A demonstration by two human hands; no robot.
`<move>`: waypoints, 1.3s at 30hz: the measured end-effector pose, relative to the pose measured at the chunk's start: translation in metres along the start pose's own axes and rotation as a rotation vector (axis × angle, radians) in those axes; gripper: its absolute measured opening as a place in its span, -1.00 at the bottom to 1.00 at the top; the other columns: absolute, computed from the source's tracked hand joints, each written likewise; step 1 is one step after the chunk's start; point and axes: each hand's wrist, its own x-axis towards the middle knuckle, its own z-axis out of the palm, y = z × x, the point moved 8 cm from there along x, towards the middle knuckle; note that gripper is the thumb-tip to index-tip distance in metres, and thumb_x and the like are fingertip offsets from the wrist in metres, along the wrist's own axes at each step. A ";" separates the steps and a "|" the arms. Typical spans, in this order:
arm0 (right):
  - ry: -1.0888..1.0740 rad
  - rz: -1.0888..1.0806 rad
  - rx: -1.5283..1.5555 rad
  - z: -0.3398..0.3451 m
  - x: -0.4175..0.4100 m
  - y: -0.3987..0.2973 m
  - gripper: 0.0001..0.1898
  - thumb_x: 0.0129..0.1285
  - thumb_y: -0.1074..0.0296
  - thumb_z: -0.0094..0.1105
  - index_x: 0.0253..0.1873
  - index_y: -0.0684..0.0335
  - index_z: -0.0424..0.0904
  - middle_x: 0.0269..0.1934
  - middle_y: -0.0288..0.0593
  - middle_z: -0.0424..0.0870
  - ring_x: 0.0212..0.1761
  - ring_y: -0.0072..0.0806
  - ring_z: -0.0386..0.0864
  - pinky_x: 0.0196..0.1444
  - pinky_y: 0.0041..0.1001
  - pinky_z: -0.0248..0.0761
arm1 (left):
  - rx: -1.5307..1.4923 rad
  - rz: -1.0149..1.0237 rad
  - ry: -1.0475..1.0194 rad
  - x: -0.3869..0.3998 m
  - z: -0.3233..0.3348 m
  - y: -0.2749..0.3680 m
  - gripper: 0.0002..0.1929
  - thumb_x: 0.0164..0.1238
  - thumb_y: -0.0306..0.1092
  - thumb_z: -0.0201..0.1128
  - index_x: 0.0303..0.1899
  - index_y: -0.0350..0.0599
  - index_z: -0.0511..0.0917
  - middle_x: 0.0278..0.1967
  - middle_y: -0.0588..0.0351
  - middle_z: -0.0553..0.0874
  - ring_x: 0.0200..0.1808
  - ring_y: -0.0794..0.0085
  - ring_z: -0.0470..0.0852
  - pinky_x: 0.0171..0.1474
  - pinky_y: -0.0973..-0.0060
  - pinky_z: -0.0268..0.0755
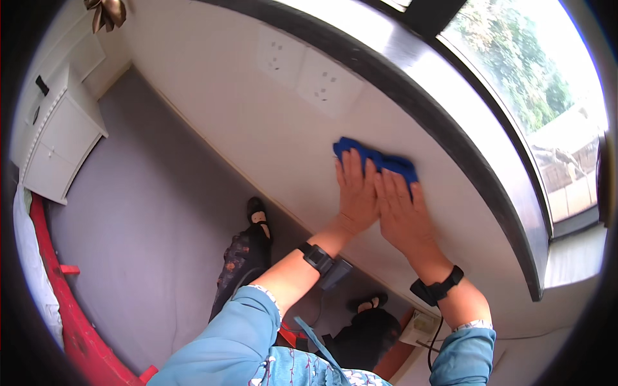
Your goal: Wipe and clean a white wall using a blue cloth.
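Observation:
Both hands press a folded blue cloth (379,157) flat against the white wall (231,116) below the window sill. My left hand (356,193) lies over the cloth's left part, fingers stretched upward. Right beside it, with the thumbs' sides touching, my right hand (403,207) covers the cloth's right part. The cloth's upper edge shows beyond the fingertips; the rest is hidden under the hands. A black band with a device sits on each wrist.
Above the wall runs a dark-edged sill (386,91) beneath a window (526,87). White cabinet (63,144) stands at the left, near a red frame (77,318). A small box (420,328) with a cable is by the right foot. Grey floor (145,207) lies below.

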 end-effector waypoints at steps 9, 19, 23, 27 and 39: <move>0.103 -0.196 -0.082 0.022 0.148 -0.064 -0.37 0.33 0.29 -0.10 0.49 0.35 0.25 0.56 -0.08 0.19 0.63 -0.30 0.04 0.64 -0.25 -0.25 | 0.208 -0.162 -0.152 0.042 -0.040 -0.150 -0.21 0.57 -0.10 -0.04 0.54 -0.44 -0.20 0.54 -0.50 -0.24 0.60 -0.28 -0.31 0.54 -0.19 -0.41; 0.056 -0.221 0.034 0.020 0.077 -0.047 -0.34 0.26 0.32 0.02 0.48 0.36 0.27 0.56 -0.06 0.18 0.61 -0.28 0.05 0.63 -0.23 -0.17 | 0.058 -0.341 -0.102 0.005 -0.017 -0.100 -0.16 0.60 -0.07 -0.09 0.49 -0.58 -0.31 0.54 -0.48 -0.38 0.59 -0.28 -0.42 0.55 -0.13 -0.47; -0.009 -0.196 -0.084 0.006 -0.006 -0.021 -0.34 0.24 0.29 0.03 0.46 0.32 0.31 0.55 -0.09 0.22 0.61 -0.27 0.06 0.63 -0.20 -0.18 | 0.038 -0.336 -0.217 -0.046 0.036 -0.032 -0.12 0.58 -0.06 -0.05 0.46 -0.64 -0.37 0.48 -0.64 -0.39 0.55 -0.43 -0.44 0.54 -0.16 -0.49; -0.109 -0.080 -0.064 0.006 -0.085 -0.004 -0.34 0.22 0.25 0.05 0.45 0.29 0.34 0.53 -0.14 0.26 0.62 -0.31 0.07 0.62 -0.17 -0.19 | 0.003 -0.391 -0.416 -0.093 0.074 0.040 -0.09 0.56 -0.08 -0.02 0.43 -0.67 -0.41 0.46 -0.71 -0.39 0.53 -0.51 -0.46 0.53 -0.19 -0.50; -0.093 -0.162 0.035 0.017 0.009 -0.026 -0.39 0.32 0.28 -0.01 0.48 0.27 0.29 0.54 -0.20 0.24 0.60 -0.38 0.12 0.62 -0.25 -0.15 | -0.159 -0.431 -0.136 -0.046 0.003 -0.021 -0.19 0.63 -0.17 -0.05 0.54 -0.36 -0.41 0.57 -0.36 -0.36 0.61 -0.15 -0.36 0.61 0.10 -0.42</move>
